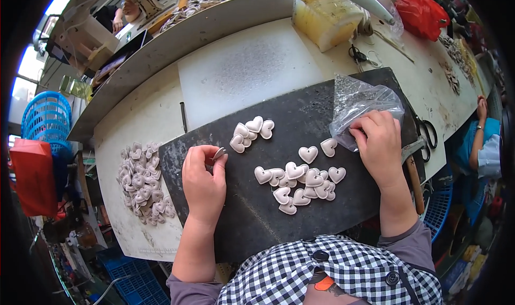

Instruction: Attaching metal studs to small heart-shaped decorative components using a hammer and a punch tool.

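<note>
Between the thumb and fingers of my left hand [204, 184] is a heart-shaped padded patch [219, 153], seen nearly edge-on over the black board [241, 198]. My right hand [380, 144] rests at the near edge of a crumpled clear plastic bag [346, 98], fingers closed in a pinch. What those fingertips hold is too small to make out. Several pale heart patches [295, 171] lie loosely grouped between my hands, some overlapping. A smaller cluster of hearts [252, 129] sits farther back. Left of the board, many more hearts [139, 181] form a pile on the pale table.
Behind the board lies a white translucent sheet [241, 64]. A hammer [414, 181] and black scissors [427, 139] are by the right edge. A yellowish clear container [327, 18] and red plastic bag [421, 14] stand at the back. Other people's hands [482, 108] show at far right and upper left.
</note>
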Action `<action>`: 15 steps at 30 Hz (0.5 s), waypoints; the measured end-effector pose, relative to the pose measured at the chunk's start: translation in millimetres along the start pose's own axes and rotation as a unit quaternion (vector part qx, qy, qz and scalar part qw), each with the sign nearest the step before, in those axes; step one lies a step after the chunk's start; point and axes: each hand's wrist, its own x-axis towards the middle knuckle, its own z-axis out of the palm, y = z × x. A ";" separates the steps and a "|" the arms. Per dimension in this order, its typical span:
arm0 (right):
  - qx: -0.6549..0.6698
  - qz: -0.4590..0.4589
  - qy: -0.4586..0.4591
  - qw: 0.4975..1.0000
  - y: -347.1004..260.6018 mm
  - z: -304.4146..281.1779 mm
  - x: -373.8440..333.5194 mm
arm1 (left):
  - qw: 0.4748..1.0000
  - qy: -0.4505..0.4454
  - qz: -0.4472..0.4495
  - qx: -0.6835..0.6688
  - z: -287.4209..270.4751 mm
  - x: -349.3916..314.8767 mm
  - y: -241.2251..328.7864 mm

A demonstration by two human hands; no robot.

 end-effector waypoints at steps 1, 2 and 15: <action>0.000 -0.001 -0.003 1.000 0.1 -0.9 -0.5 | 0.998 0.000 -0.025 -0.054 -1.9 -3.4 6.2; 0.000 -0.003 -0.007 1.000 1.0 -2.4 -0.9 | 0.993 0.000 -0.051 -0.109 -1.6 -6.7 10.7; 0.109 0.026 0.058 0.992 5.5 -14.8 -5.4 | 0.956 -0.078 0.010 -0.282 37.8 -38.8 45.2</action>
